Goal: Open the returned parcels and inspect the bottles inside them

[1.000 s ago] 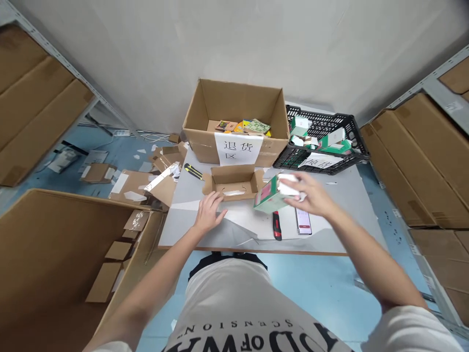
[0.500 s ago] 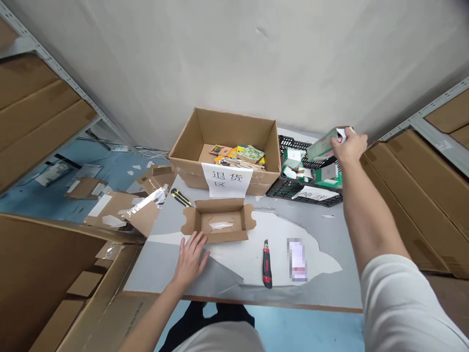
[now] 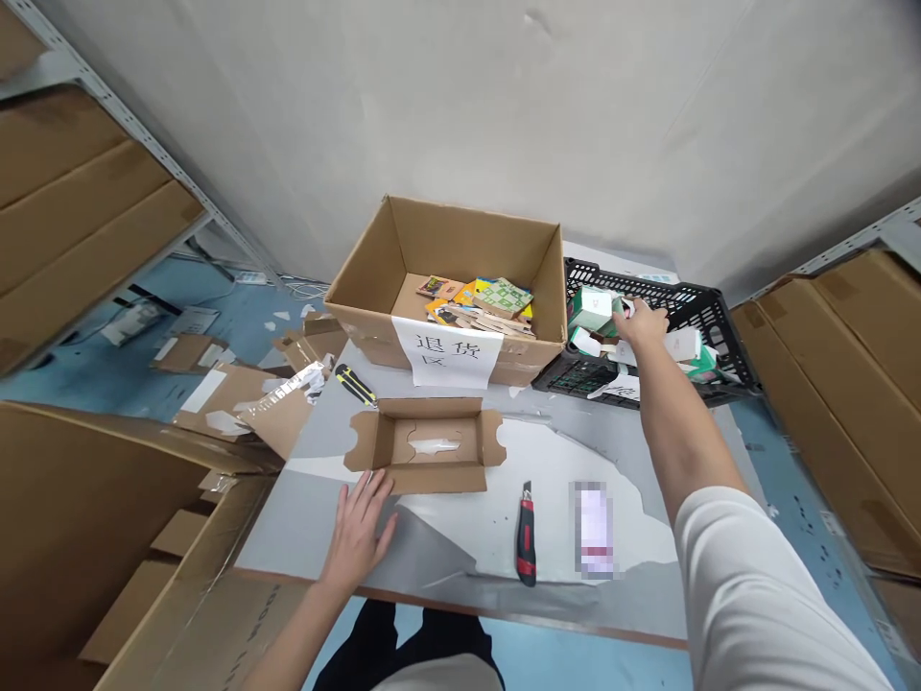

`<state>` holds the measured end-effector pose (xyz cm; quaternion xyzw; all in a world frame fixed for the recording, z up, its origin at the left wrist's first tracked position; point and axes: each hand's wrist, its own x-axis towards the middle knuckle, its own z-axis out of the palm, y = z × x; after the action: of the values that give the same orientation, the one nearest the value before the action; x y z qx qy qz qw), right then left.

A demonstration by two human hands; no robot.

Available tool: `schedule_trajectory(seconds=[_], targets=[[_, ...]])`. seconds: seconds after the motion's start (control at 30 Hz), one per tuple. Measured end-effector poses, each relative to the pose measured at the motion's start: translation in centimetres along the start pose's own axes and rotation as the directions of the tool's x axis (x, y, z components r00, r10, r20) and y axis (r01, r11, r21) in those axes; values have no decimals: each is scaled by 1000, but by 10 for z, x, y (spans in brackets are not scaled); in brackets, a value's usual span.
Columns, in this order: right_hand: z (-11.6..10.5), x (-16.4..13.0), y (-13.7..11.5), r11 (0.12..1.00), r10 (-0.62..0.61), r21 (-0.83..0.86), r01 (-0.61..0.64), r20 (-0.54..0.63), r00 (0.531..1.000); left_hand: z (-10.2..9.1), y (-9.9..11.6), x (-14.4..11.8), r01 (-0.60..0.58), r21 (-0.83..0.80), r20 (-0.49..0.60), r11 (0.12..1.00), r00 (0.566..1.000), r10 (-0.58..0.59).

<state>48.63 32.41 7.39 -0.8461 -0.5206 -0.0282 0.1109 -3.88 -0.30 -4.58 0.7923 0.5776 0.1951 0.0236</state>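
While your right hand is reaching over the rim of the black crate at about one o'clock, its fingers are spreading loosely over the small green-and-white cartons inside; the grip is apart, touching the pile but clamped on nothing you can make out. Your left hand is lying flat, fingers apart, on the bench at seven o'clock, just beside the near edge of the open shallow cardboard tray.

Beyond that tray, at twelve o'clock, the big cardboard box with a paper label is holding flat colourful packs. A red utility knife is lying at five o'clock near a blurred phone, and a yellow-and-black knife is sitting at ten o'clock.

Judging from this single head view, your outstretched arm is passing above the cartons, so a sleeve or wrist could be knocking one out of the crate. The red knife is lying where a returning hand might be sweeping it off the bench edge.
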Motion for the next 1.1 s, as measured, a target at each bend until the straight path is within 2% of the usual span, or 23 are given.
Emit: schedule_trajectory(seconds=[0.1, 0.2, 0.37, 0.53, 0.6, 0.67, 0.73, 0.8, 0.87, 0.93, 0.97, 1.03, 1.1], targets=[[5, -5, 5, 995, 99, 10, -102, 163, 982, 3, 0, 1, 5, -13, 7, 1000, 1000, -5], [3, -7, 7, 994, 106, -1, -110, 272, 956, 3, 0, 3, 4, -21, 15, 1000, 1000, -3], [-2, -11, 15, 997, 0, 73, -13, 181, 983, -2, 5, 7, 36, -32, 28, 999, 999, -35], [-12, -27, 27, 987, -105, 142, 80, 175, 979, -6, 6, 8, 35, -52, 49, 998, 998, -33], [-21, -39, 30, 979, -140, 166, 118, 125, 982, -7, 5, 7, 52, -81, 46, 995, 998, -48], [-28, -58, 31, 958, -196, 219, 187, 22, 980, -7, 4, 3, 84, -123, 29, 989, 996, -81], [-27, -87, 31, 910, -253, 306, 279, -124, 960, -6, 1, -2, 143, -188, -8, 972, 989, -148], [-12, -131, 28, 829, -266, 434, 353, -251, 931, -1, -6, -9, 244, -291, -37, 925, 963, -266], [17, -187, 21, 724, -212, 610, 321, -246, 946, 8, -16, -15, 384, -421, 6, 822, 907, -420], [54, -248, 10, 602, -184, 786, 139, -33, 982, 21, -28, -16, 525, -536, 145, 661, 829, -540], [73, -276, 3, 549, -198, 836, 3, 127, 972, 28, -34, -16, 578, -574, 233, 580, 795, -560], [106, -324, -13, 536, -242, 840, -85, 249, 938, 41, -45, -12, 644, -615, 374, 454, 746, -551], [130, -355, -31, 493, -297, 847, -196, 376, 878, 52, -51, -6, 659, -640, 433, 395, 734, -523]])
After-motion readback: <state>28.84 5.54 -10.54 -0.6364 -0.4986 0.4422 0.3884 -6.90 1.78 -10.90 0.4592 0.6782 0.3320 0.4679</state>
